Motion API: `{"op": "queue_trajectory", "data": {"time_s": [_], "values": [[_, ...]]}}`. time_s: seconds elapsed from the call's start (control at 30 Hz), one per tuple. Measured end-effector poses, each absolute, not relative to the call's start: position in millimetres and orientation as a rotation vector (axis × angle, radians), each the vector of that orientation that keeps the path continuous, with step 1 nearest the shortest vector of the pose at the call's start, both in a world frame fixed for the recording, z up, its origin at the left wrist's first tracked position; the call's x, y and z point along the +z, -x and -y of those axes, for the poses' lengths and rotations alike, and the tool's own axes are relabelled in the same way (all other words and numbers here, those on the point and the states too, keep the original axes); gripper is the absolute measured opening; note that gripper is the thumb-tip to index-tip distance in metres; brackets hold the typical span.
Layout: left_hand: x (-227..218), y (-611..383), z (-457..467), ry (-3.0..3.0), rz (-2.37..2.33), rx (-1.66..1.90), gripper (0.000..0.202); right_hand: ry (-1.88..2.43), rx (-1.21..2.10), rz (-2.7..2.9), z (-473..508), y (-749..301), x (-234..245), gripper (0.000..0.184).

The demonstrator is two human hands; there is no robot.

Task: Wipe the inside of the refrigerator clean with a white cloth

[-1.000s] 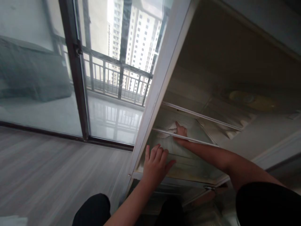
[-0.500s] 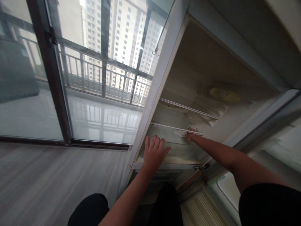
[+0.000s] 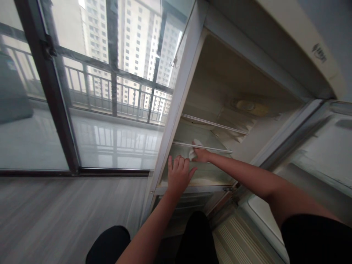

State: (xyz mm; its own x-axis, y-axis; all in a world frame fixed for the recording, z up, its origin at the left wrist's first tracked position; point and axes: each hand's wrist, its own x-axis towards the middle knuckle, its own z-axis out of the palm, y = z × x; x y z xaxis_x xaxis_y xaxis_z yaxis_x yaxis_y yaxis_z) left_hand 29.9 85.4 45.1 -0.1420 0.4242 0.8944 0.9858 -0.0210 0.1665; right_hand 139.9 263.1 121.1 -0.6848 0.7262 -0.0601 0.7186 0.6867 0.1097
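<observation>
An open white fridge (image 3: 189,66) stands in front of me with bare glass shelves. My right hand (image 3: 202,155) reaches into it and is closed on a white cloth (image 3: 193,151), pressed against the front of a middle glass shelf (image 3: 214,147). My left hand (image 3: 178,176) lies flat with fingers spread on the lower shelf (image 3: 209,178), near the fridge's left wall.
The fridge door (image 3: 316,161) hangs open at the right. A large sliding glass window (image 3: 110,91) with a dark frame and a balcony railing fills the left. Pale wood floor (image 3: 68,212) lies below it. My dark-clothed knees (image 3: 110,244) show at the bottom.
My right hand with the cloth slid right along the shelf, then back left to the shelf's front left. The left hand stayed flat on the lower shelf. The view swung rightward.
</observation>
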Motion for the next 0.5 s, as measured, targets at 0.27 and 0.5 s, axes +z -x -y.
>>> {"op": "queue_trajectory", "data": {"time_s": [0.27,0.5], "values": [[46,-30,-86,1.447,1.602,-1.100,0.029,-0.482,0.035,-3.109,-252,-58,118,0.076],[43,-29,-88,1.437,1.599,-1.114,0.030,-0.372,-0.223,-3.212,-255,-58,112,0.079]]}}
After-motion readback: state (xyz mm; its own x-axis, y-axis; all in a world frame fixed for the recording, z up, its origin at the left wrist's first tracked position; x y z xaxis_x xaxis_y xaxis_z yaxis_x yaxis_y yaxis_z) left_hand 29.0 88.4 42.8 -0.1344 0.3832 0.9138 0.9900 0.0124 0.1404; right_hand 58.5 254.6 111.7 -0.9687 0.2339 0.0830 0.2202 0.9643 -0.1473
